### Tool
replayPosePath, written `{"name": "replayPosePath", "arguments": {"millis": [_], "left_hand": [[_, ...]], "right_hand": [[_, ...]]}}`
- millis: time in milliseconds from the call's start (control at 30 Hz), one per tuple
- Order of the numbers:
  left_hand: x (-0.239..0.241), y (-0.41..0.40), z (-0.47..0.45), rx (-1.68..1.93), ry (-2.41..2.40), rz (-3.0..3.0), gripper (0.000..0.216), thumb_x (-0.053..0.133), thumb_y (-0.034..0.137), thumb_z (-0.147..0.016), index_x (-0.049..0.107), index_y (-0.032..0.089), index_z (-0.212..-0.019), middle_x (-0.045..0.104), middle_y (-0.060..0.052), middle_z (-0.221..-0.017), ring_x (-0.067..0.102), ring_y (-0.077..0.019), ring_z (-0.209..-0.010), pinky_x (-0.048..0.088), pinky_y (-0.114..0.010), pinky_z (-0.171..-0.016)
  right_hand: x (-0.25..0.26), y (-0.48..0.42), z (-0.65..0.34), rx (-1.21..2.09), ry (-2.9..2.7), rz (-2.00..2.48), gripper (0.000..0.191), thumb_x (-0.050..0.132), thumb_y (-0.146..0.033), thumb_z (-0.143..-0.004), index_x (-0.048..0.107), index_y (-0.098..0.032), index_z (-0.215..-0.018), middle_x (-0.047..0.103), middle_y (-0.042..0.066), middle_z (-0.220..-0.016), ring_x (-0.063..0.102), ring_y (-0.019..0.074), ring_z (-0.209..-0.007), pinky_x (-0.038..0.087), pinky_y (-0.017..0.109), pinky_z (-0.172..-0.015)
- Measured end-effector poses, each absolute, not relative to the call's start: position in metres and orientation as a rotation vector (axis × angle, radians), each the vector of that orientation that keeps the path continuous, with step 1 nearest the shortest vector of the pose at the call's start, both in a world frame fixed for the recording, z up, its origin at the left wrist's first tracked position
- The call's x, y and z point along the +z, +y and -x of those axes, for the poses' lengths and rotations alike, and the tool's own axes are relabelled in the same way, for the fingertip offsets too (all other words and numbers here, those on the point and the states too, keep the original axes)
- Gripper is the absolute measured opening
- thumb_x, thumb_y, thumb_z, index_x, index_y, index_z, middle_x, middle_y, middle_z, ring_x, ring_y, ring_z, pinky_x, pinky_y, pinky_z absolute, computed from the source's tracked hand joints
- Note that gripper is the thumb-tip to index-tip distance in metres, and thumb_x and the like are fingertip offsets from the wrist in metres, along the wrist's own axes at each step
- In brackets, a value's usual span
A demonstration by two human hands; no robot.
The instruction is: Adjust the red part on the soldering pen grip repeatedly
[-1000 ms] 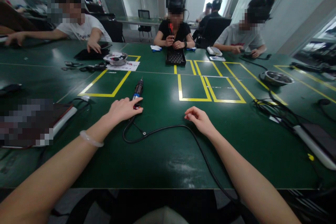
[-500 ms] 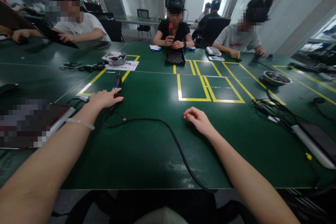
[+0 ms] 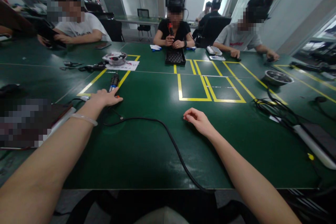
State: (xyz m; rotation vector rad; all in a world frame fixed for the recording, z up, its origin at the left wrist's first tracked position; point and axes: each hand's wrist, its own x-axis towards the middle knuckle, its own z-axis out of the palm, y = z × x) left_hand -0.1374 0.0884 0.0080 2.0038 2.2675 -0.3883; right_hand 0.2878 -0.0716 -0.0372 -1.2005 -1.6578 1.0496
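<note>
My left hand lies over the handle of a corded electric screwdriver, its fingers around the grip and the thumb out to the right. The tool's dark body has a blue ring and points away from me; a bit of orange shows by my thumb. A black cord runs from it across to the table's front edge. My right hand rests on the green table, fingers loosely curled, with nothing visible in it.
Yellow tape outlines mark the table. Beyond them are a black tray and a bowl of parts. At right sit a metal bowl and coiled cables. A laptop is at left. Three people sit opposite.
The screwdriver has turned a little to the left under my left hand, which has shifted slightly. My right hand stays where it was. The person at far left has moved a dark flat object.
</note>
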Motion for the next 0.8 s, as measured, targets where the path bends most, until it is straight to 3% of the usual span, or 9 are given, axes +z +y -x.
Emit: {"name": "replayPosePath", "arguments": {"millis": [167,367,500,800], "left_hand": [[0.01,0.079,0.136,-0.325,2.252,-2.047,0.09,0.035,0.077,-0.085,0.019,0.025,-0.156,0.043,-0.021,-0.133,0.048,-0.0363,-0.11,0.039,-0.055,-0.089],[0.012,0.065,0.13,-0.275,2.283,-2.089,0.069,0.023,0.06,-0.096,0.02,0.027,-0.156,0.049,-0.015,-0.124,0.051,-0.0291,-0.102,0.042,-0.045,-0.086],[0.012,0.058,0.123,-0.267,2.279,-2.125,0.063,0.018,0.054,-0.097,0.029,0.028,-0.154,0.049,-0.016,-0.124,0.055,-0.0308,-0.101,0.043,-0.046,-0.084],[0.009,0.012,0.059,-0.256,2.176,-2.338,0.058,0.027,0.053,-0.092,0.051,0.032,-0.141,0.052,-0.017,-0.116,0.059,-0.0337,-0.1,0.047,-0.041,-0.079]], "right_hand": [[-0.037,-0.072,-0.287,1.039,-1.681,1.209,0.012,0.054,-0.026,-0.088,0.063,-0.018,-0.092,0.068,0.004,-0.084,0.063,0.0161,-0.078,0.049,0.029,-0.074],[-0.036,-0.072,-0.286,1.034,-1.699,1.208,0.013,0.054,-0.026,-0.089,0.063,-0.018,-0.092,0.068,0.004,-0.084,0.063,0.0164,-0.078,0.049,0.03,-0.074],[-0.039,-0.071,-0.287,1.028,-1.714,1.214,0.013,0.054,-0.027,-0.089,0.063,-0.018,-0.092,0.068,0.004,-0.085,0.064,0.0164,-0.079,0.049,0.03,-0.075],[-0.04,-0.072,-0.284,1.021,-1.69,1.22,0.013,0.054,-0.028,-0.089,0.062,-0.018,-0.092,0.068,0.004,-0.083,0.064,0.0174,-0.079,0.05,0.031,-0.073]]}}
